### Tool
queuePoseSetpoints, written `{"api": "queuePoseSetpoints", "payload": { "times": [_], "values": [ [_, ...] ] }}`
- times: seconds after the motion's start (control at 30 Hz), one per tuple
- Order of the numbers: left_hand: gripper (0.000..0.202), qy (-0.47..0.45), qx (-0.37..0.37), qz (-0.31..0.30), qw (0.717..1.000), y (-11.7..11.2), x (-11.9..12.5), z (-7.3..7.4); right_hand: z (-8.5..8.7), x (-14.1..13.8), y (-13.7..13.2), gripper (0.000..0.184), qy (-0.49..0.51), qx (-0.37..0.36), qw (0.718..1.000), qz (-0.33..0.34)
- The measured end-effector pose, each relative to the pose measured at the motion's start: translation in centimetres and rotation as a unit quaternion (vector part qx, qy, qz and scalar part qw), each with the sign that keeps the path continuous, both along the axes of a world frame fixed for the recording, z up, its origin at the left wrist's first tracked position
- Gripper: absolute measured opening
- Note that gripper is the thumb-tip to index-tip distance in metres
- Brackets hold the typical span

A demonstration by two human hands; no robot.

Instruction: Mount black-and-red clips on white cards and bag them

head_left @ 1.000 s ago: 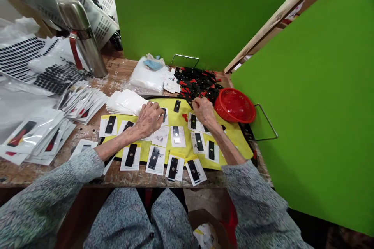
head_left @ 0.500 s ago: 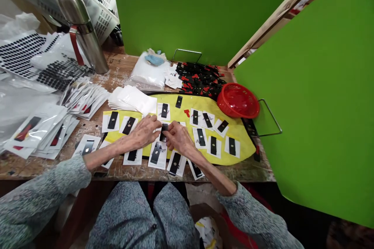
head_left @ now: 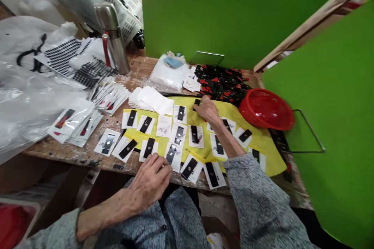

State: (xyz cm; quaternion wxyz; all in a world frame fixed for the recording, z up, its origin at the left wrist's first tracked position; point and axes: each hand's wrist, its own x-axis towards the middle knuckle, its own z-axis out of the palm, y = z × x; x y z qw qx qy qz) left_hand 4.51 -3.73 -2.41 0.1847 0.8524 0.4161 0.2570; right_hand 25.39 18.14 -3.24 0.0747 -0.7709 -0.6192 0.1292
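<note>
A paint-scarred wooden workbench (head_left: pixel 140 71) holds a yellow cloth (head_left: pixel 263 155), a red plastic basket (head_left: pixel 265 109) at its right edge, and a steel flask (head_left: pixel 113 42) to its left.

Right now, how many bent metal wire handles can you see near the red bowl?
2. One wire handle sits behind the black and red pieces; another wire handle sticks out right of the red bowl. Others may be hidden.

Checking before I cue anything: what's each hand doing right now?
Left hand: relaxed, nothing visible in it.
Right hand: closed on a black strip.
</note>
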Motion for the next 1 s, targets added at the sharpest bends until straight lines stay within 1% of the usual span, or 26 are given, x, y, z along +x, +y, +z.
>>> {"api": "queuePoseSetpoints", "payload": {
  "times": [0.07,0.1,0.17,0.23,0.3,0.37,0.47,0.53,0.6,0.63,0.67,0.73,0.8,0.83,0.87,0.93,1.0],
  "values": [
    [0.018,-0.028,0.021,0.071,0.997,-1.4,-0.8,-0.7,-0.3,0.3,0.4,0.034,0.037,-0.007,0.999,-0.021],
    [0.018,-0.037,0.032,0.107,0.993,-1.8,-1.3,-1.1,-0.3,0.4,0.5,0.03,0.057,-0.009,0.998,-0.029],
    [0.017,-0.047,0.05,0.165,0.984,-2.3,-2.1,-2.1,-0.2,0.6,0.6,0.018,0.096,-0.011,0.994,-0.044],
    [0.018,-0.051,0.058,0.196,0.978,-2.6,-2.8,-3.2,0.2,0.8,0.7,0.004,0.13,-0.013,0.99,-0.058],
    [0.019,-0.051,0.064,0.201,0.976,-2.8,-3.1,-4.0,0.9,0.9,0.4,0.01,0.164,-0.013,0.984,-0.062],
    [0.019,-0.042,0.075,0.199,0.976,-2.9,-3.2,-4.7,1.8,0.8,-0.4,0.014,0.198,-0.009,0.979,-0.054],
    [0.019,-0.031,0.099,0.195,0.975,-2.9,-3.2,-5.2,2.9,-0.3,-2.8,0.013,0.248,-0.019,0.968,-0.021],
    [0.018,-0.03,0.117,0.192,0.974,-2.9,-3.1,-5.4,3.2,-1.9,-5.0,0.011,0.31,-0.066,0.948,0.021],
    [0.018,-0.029,0.136,0.194,0.971,-2.8,-3.1,-5.6,3.0,-4.1,-6.9,0.012,0.391,-0.136,0.907,0.076],
    [0.017,-0.028,0.142,0.196,0.97,-2.8,-3.1,-5.6,2.6,-5.2,-7.7,0.014,0.397,-0.149,0.901,0.093],
    [0.017,-0.027,0.147,0.197,0.969,-2.8,-3.1,-5.7,2.2,-6.3,-8.3,0.015,0.387,-0.15,0.904,0.102],
    [0.017,-0.026,0.15,0.197,0.968,-2.8,-3.1,-5.8,1.3,-8.0,-9.1,0.017,0.349,-0.13,0.922,0.103],
    [0.017,-0.027,0.154,0.195,0.968,-2.8,-3.1,-5.9,0.7,-8.7,-9.2,0.017,0.313,-0.099,0.94,0.093],
    [0.017,-0.028,0.156,0.193,0.968,-2.8,-3.1,-6.0,0.5,-8.5,-9.2,0.016,0.291,-0.079,0.949,0.092],
    [0.017,-0.029,0.157,0.191,0.968,-2.8,-3.1,-6.0,0.5,-8.0,-9.0,0.013,0.255,-0.054,0.961,0.094],
    [0.016,-0.028,0.161,0.188,0.969,-2.8,-3.2,-6.1,0.7,-6.1,-8.4,0.01,0.132,-0.006,0.986,0.106],
    [0.016,-0.028,0.165,0.185,0.968,-2.8,-3.2,-6.2,1.0,-3.4,-7.6,0.017,-0.006,0.027,0.994,0.109]
  ]
}}
